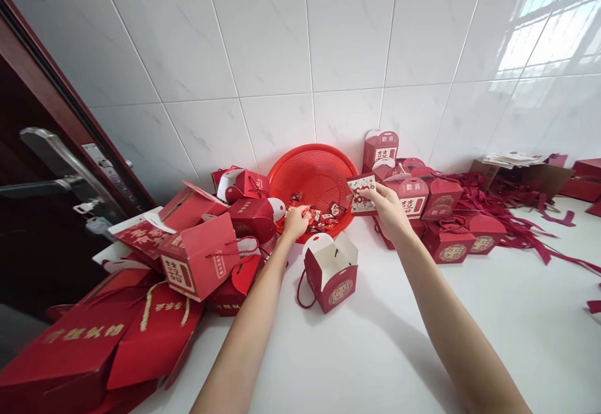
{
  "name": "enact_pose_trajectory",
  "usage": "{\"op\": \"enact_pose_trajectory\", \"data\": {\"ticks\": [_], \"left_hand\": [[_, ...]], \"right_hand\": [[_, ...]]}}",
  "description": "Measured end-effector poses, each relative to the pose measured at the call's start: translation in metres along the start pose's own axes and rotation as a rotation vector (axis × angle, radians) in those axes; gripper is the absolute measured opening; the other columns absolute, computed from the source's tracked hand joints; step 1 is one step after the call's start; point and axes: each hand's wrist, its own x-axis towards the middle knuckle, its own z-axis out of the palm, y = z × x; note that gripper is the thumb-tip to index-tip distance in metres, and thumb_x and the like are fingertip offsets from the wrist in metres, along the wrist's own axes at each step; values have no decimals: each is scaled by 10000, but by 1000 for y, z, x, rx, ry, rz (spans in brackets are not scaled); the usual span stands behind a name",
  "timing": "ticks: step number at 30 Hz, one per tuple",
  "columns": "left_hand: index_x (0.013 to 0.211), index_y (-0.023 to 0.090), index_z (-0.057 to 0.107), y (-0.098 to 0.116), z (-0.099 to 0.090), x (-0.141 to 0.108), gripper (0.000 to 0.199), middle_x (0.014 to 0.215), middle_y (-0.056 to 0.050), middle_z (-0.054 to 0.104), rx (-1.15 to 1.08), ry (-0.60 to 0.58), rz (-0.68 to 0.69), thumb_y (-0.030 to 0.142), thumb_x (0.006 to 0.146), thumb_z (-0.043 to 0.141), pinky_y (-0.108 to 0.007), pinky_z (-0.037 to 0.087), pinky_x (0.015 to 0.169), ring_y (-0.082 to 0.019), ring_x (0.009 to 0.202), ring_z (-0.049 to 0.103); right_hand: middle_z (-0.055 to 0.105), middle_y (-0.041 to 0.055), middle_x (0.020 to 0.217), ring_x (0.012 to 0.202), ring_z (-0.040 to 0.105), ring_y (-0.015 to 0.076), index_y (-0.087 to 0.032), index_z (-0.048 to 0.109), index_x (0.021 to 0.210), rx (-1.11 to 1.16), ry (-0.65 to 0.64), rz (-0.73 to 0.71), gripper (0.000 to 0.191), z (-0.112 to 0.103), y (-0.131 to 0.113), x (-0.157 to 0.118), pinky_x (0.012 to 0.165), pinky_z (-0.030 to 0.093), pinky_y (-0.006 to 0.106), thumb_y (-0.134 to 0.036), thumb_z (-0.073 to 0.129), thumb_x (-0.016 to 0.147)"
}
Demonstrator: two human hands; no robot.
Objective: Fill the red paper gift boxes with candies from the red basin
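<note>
My left hand (297, 220) reaches over the near left rim of a red plastic basket (312, 151), its fingers closed at a small red wrapped sweet (307, 213). Other wrapped sweets (332, 212) lie in the bottom of the basket. My right hand (385, 206) pinches a small patterned card (362, 193) near the basket's right rim. Between my forearms an open red box (339, 287) stands upright on the white table (319, 351), its flaps raised, its pale inside showing and a cord handle hanging on its left.
Red boxes (200, 263) and larger red bags (75, 339) are heaped on the left, beside a dark door (42, 226). More closed boxes (448, 238) stand on the right, with dark red ribbons (516, 213) and a brown carton (535, 177) beyond. A tiled wall (277, 32) rises behind.
</note>
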Motion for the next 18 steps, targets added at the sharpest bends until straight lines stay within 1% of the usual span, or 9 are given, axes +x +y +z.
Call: {"op": "enact_pose_trajectory", "data": {"ticks": [3,7,10,12,14,18], "left_hand": [[1192,154,713,-1,-2,0,361,1185,-102,749,-100,59,-7,149,882,530,-325,508,982,-231,1122,684],[1180,158,700,0,-10,1,358,1133,-91,760,-191,131,-46,179,863,534,-317,525,931,-223,1060,698],[1171,145,689,2,-16,3,349,1071,-93,762,-208,131,-83,215,867,533,-313,533,880,-224,984,711],[1180,152,681,4,-16,4,354,1057,-83,761,-209,84,-77,196,858,544,-298,536,853,-209,934,717],[1155,176,696,7,-14,5,346,1033,-58,768,-205,6,-45,152,836,564,-283,537,838,-189,878,720],[1082,191,733,16,-4,9,321,924,-36,782,-175,-161,21,97,814,584,-257,538,787,-177,802,722]], "right_hand": [[765,26,777,719,712,223,-200,694,810,-5,-22,28,189,3,2,-1,698,569,324,-351,706,698],[771,41,809,758,726,248,-203,702,834,-13,-21,47,244,5,3,-2,699,569,346,-407,743,707],[767,41,796,724,717,233,-205,705,844,-18,-23,64,299,5,4,-2,694,569,342,-456,768,695],[766,39,787,702,708,221,-203,706,842,-17,-33,68,328,5,5,-2,684,568,331,-479,780,681],[765,36,782,697,703,215,-201,711,844,-14,-45,66,346,5,5,-1,683,566,323,-488,791,670],[759,31,773,694,698,210,-199,715,864,-10,-61,64,355,5,5,-2,686,561,318,-489,795,674]]}}
